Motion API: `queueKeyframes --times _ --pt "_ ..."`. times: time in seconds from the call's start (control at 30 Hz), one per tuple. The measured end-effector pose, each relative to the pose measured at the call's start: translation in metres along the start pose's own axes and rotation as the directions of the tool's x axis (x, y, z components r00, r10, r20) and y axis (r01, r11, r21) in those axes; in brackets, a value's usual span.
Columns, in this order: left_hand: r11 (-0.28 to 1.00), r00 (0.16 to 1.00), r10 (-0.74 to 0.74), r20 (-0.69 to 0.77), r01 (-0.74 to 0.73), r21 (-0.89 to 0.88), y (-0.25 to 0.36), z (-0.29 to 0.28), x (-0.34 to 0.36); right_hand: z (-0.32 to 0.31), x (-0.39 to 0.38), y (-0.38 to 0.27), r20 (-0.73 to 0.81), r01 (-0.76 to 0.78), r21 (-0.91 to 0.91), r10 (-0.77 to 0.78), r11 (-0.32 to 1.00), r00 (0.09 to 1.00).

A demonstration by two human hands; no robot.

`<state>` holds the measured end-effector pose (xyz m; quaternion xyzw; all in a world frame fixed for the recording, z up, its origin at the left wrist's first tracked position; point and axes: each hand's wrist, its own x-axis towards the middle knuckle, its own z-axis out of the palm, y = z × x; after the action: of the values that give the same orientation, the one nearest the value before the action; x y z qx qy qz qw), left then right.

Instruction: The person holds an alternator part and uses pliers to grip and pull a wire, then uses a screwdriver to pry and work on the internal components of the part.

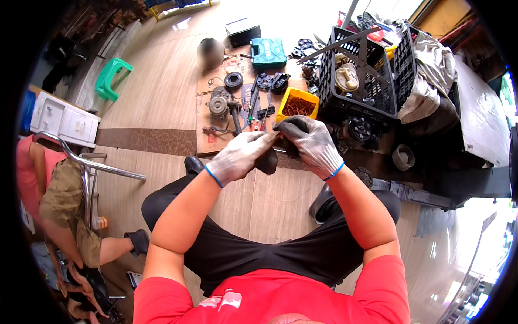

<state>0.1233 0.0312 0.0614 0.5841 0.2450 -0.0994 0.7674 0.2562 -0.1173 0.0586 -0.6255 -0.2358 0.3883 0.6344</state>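
Both hands wear whitish knit work gloves with dark, soiled fingers and blue cuffs. My left hand (241, 156) is closed in a pinch, fingertips pointing right. My right hand (310, 141) meets it, its fingers also pinched together. A small, thin reddish-brown bit shows where the fingertips come together, too small to name. Just beyond my right hand stands a yellow square tub (314, 97) filled with thin rust-coloured pieces. Past my left hand, a greasy round metal machine part (218, 107) and several hand tools lie on a cardboard sheet (208, 146) on the floor.
A teal tool case (268, 53), a black ring (233, 80) and a black box (243, 32) sit farther back. Black crates (386, 97) with parts stand to the right. At left are a green stool (112, 80), a metal-framed chair (108, 166) and another person (67, 200).
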Motion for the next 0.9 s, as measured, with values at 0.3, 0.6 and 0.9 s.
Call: queueKeyframes --times 0.3,0.6,0.9 --pt "0.169 0.575 0.813 0.086 -0.375 0.912 -0.013 0.013 0.003 0.008 -0.007 -0.008 -0.101 -0.213 0.184 0.234 0.960 0.967" --pt "0.417 0.719 0.695 0.027 -0.433 0.799 -0.018 0.012 0.010 0.007 0.002 -0.001 -0.051 -0.167 0.293 0.190 0.941 0.980" --pt "0.966 0.979 0.203 0.029 -0.205 0.157 0.000 0.008 -0.009 0.001 -0.004 -0.011 -0.021 -0.069 0.143 0.073 0.987 0.997"
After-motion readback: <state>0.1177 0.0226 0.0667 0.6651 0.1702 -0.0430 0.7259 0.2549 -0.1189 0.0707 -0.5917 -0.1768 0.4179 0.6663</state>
